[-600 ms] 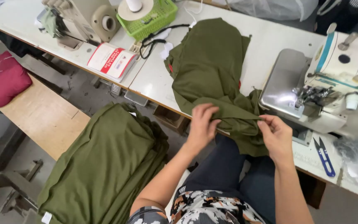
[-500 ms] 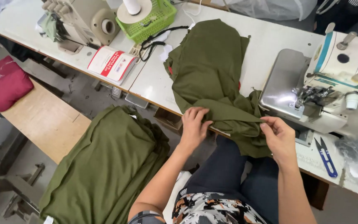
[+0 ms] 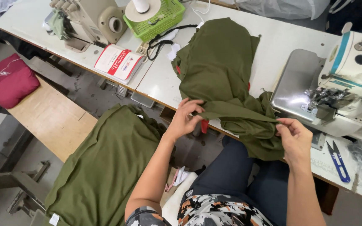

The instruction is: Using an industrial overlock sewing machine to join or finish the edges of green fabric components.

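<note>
Your left hand [image 3: 186, 118] has slid back along the olive garment [image 3: 223, 79], the fold now stretched taut between both hands.

Left fingers pinch the fabric edge at the table's [image 3: 273, 42] front rim; your right hand [image 3: 295, 140] grips the other end, fingers closed on it, just in front of the sewing machine [image 3: 327, 96]. Most of the garment lies spread on the table. Blue snips [image 3: 338, 161] sit right of your right hand; another olive pile [image 3: 105, 167] drapes over the bench [image 3: 47, 121] at your left.

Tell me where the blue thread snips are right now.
The blue thread snips lie at the right on the white table, just front of the sewing machine, beyond the right hand.
</note>
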